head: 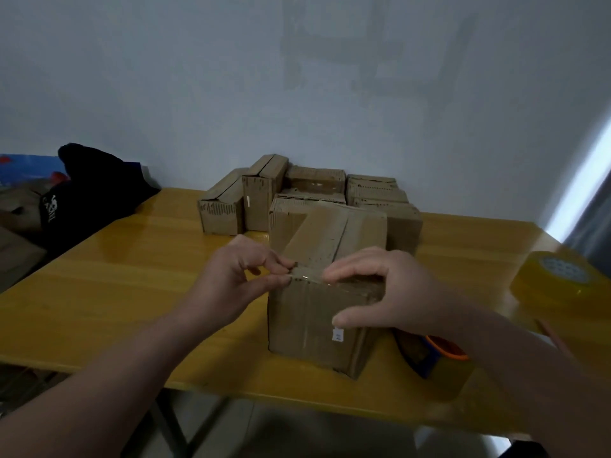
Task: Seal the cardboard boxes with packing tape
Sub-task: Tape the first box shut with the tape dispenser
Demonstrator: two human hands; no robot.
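Note:
A brown cardboard box (pixel 310 312) stands near the front edge of the yellow table (pixel 132 279), its top flaps closed along a centre seam. My left hand (pixel 231 276) pinches a strip of clear tape at the box's near top-left corner. My right hand (pixel 377 285) grips the near top edge, fingers curled over the top and thumb pressed on the front face. A tape dispenser (pixel 429 353), blue and orange, lies just right of the box, partly hidden by my right wrist. A yellowish roll of packing tape (pixel 558 279) sits at the far right.
Several more cardboard boxes (pixel 297 196) are stacked against the wall behind the one I hold. A dark cap or bag (pixel 86 193) lies at the table's left edge. Bare tabletop spreads to the left of the box.

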